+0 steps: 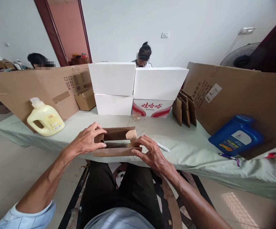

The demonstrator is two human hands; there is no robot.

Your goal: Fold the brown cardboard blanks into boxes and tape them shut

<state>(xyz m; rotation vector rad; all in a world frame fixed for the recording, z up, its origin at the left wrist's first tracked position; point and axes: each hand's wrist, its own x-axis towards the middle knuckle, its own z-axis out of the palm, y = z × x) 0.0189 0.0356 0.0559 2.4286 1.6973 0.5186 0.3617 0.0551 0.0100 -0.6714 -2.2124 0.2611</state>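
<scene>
A small brown cardboard box (119, 152) stands on the table edge in front of me, its top open. The cloth shows through the middle, and a short flap sticks up at the right end. My left hand (86, 140) grips the left end between thumb and fingers. At the other end, my right hand (149, 154) pinches the near right corner, its thumb low on the outside and its fingers over the flap. A slim white object (162, 146) lies just behind the right hand; its kind is unclear.
White boxes (114, 79) are stacked at the back, with folded cardboard pieces (185, 108) beside them. A yellow jug (46, 117) stands left; a blue bottle (237, 135) and a pen (228, 157) are right. Large cardboard panels (243, 95) flank the table. Two people are behind.
</scene>
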